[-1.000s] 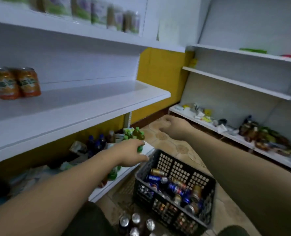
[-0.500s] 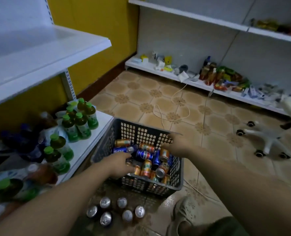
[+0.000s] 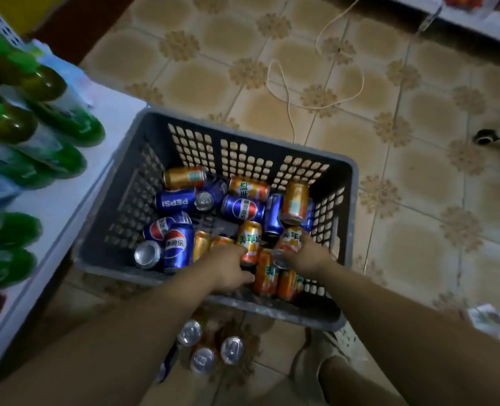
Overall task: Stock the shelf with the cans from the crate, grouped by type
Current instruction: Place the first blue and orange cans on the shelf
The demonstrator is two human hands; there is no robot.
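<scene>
The left hand [image 3: 229,268] was down inside the crate [image 3: 242,126], low in the middle of the frame, its fingers and thumb curled round an orange can [image 3: 249,240] that lay on the heap. Just right of it, the right hand [image 3: 305,254] had its fingers bent over a second orange can [image 3: 291,240], gripping its lower end. Both forearms came in from the bottom edge, nearly side by side, the hands close but not touching.

The crate was grey plastic with lattice walls and stood on the tiled floor [image 3: 418,259], hard against the low white shelf [image 3: 67,206] at the left of the frame. Inside it, blue Pepsi cans [image 3: 178,244] and orange cans lay jumbled together, mostly on their sides. Green-capped bottles [image 3: 58,112] crowded the shelf at the upper left. Below the crate, a few cans [image 3: 210,344] stood upright on the floor, silver tops showing. A pale cord [image 3: 286,95] trailed over the tiles above.
</scene>
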